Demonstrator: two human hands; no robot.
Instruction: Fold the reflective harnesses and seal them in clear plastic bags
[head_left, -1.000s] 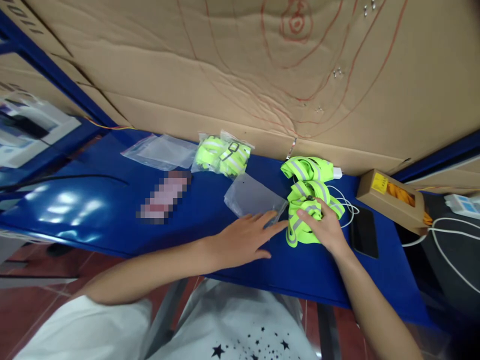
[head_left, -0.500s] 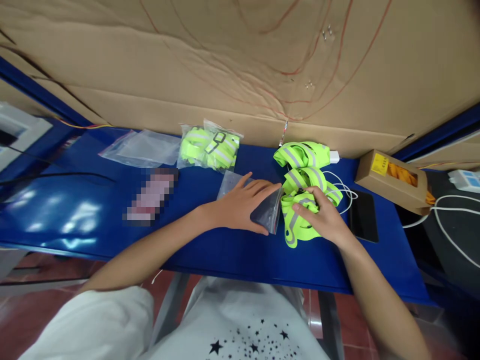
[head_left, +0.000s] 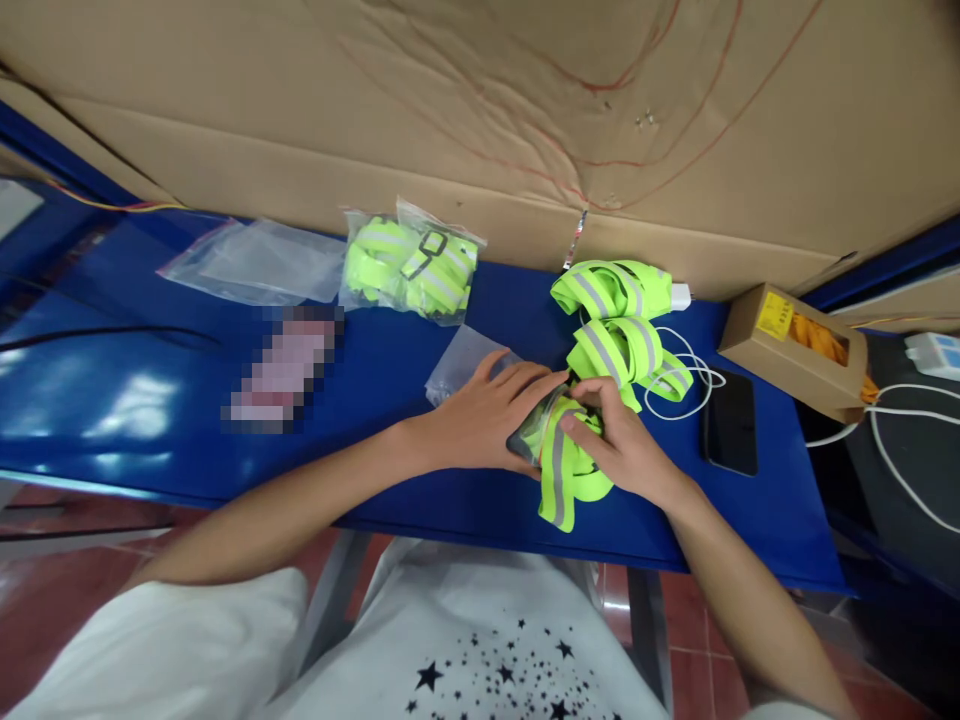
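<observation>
Blue table (head_left: pixel 465 512): strap (head_left: pixel 556 470) now shifted to bag (head_left: pixel 460 367) mouth, prob. part in; insertion begun. L hand (head_left: pixel 487 415) grips bag, R hand (head_left: pixel 626 440) pinches strap.

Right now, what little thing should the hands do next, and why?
Probably the right hand should tuck the hanging part of the strap into the bag. Some green seems to show through the plastic at the bag's mouth, but that part dangles outside, and the left hand is on the bag, which could steady it.
</observation>
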